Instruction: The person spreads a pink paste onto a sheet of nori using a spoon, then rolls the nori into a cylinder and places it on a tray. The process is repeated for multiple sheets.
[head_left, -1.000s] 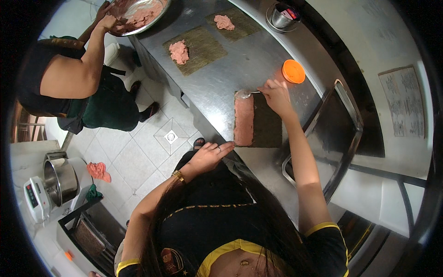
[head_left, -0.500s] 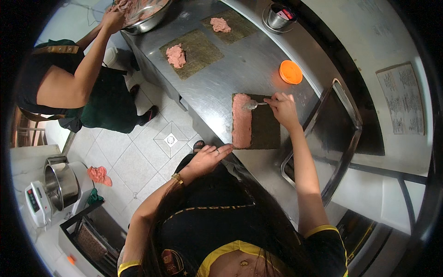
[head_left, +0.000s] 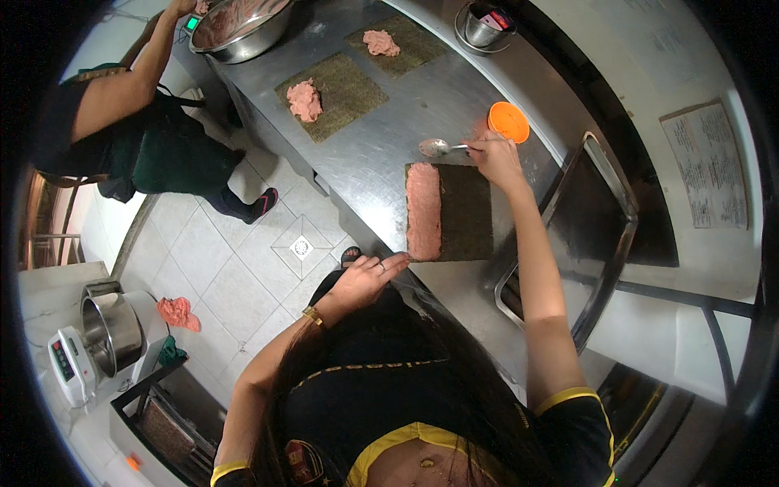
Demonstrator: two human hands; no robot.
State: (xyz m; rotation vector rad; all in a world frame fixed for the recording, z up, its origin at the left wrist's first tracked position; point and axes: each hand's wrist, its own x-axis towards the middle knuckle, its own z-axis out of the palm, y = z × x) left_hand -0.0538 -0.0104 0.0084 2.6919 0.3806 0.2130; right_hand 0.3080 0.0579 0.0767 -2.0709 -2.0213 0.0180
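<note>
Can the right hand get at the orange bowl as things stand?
Likely yes: the right hand is right by the orange bowl, with nothing visible blocking the way. Its grip is on a spoon, though, so grasping the bowl would probably mean freeing some fingers.

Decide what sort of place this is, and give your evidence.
Probably a commercial kitchen: a long steel worktable, pink paste laid on dark sheets, and a large metal bowl at the table's far end suggest food preparation.
</note>
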